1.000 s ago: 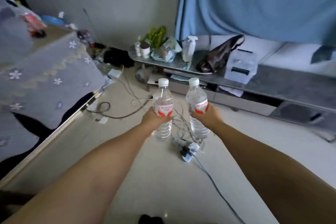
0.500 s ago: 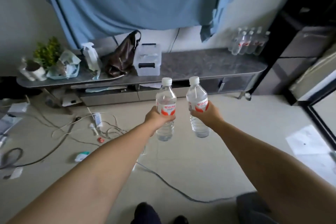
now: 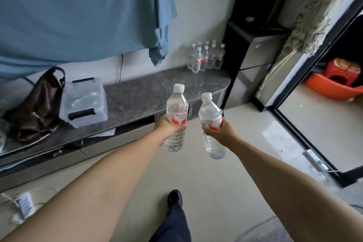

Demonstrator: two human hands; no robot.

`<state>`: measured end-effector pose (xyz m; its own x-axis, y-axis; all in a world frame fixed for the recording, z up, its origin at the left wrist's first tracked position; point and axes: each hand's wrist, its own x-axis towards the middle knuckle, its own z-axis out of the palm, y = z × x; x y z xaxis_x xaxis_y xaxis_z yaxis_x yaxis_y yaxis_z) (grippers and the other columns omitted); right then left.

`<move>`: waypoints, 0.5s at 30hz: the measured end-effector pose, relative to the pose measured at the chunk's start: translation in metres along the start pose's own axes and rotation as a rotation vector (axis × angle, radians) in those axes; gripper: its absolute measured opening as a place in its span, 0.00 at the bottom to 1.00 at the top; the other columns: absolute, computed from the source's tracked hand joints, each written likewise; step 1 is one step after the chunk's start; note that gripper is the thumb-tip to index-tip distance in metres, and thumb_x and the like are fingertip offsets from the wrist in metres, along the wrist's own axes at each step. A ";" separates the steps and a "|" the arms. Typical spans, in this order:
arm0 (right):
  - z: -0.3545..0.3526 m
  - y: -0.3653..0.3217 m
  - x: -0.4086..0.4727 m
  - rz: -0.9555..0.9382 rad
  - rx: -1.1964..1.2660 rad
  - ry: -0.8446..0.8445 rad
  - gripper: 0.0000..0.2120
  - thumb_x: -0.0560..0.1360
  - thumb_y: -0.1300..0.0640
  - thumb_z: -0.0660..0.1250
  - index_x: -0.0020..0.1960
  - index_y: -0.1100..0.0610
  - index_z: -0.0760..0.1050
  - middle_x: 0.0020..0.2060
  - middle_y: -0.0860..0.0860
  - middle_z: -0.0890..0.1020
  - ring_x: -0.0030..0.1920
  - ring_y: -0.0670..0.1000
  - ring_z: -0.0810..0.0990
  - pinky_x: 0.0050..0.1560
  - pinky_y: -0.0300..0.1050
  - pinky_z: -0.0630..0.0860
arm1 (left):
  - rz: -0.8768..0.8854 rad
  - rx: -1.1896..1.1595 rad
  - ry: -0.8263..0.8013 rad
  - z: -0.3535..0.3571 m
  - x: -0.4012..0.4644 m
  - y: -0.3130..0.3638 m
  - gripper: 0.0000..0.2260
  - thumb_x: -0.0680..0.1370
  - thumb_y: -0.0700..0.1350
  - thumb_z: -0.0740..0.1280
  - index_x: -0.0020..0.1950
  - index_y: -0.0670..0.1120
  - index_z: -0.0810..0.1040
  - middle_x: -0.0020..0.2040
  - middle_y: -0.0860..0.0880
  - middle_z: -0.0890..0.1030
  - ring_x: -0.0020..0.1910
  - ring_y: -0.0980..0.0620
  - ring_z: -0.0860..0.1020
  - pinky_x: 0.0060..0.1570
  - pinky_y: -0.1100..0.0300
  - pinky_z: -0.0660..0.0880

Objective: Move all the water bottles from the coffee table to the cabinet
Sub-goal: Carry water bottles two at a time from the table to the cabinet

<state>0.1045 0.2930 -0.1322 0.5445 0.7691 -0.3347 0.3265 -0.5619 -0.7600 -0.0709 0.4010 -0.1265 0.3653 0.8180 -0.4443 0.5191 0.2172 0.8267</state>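
Observation:
My left hand (image 3: 168, 126) grips a clear water bottle (image 3: 177, 104) with a white cap and red label, held upright over the floor. My right hand (image 3: 223, 133) grips a second water bottle (image 3: 209, 113) of the same kind, tilted slightly left. Both are held out in front of the low grey marble-topped cabinet (image 3: 157, 92). Several more water bottles (image 3: 206, 57) stand in a cluster at the cabinet's far right end, against the wall.
A brown bag (image 3: 37, 104) and a clear lidded storage box (image 3: 83, 100) sit on the cabinet's left part. A tall black unit (image 3: 253, 49) stands right of the cabinet. A glass door frame (image 3: 306, 139) is at right. Cables (image 3: 21, 202) lie on the floor at lower left.
The view has swung right and come closer to the cabinet. The bottle cluster at its right end is now nearer. Both hands keep holding their bottles.

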 end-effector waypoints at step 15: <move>-0.119 -0.025 0.269 0.120 0.083 0.165 0.29 0.55 0.35 0.75 0.51 0.49 0.77 0.42 0.47 0.86 0.44 0.49 0.85 0.51 0.51 0.82 | -0.033 -0.019 -0.129 0.043 0.250 0.174 0.28 0.66 0.48 0.79 0.63 0.45 0.75 0.57 0.45 0.81 0.57 0.44 0.79 0.63 0.45 0.73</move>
<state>0.3346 0.4776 -0.1364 0.6967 0.6341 -0.3354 0.1908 -0.6146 -0.7654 0.1442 0.6201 -0.1091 0.4453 0.7355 -0.5107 0.5184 0.2533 0.8168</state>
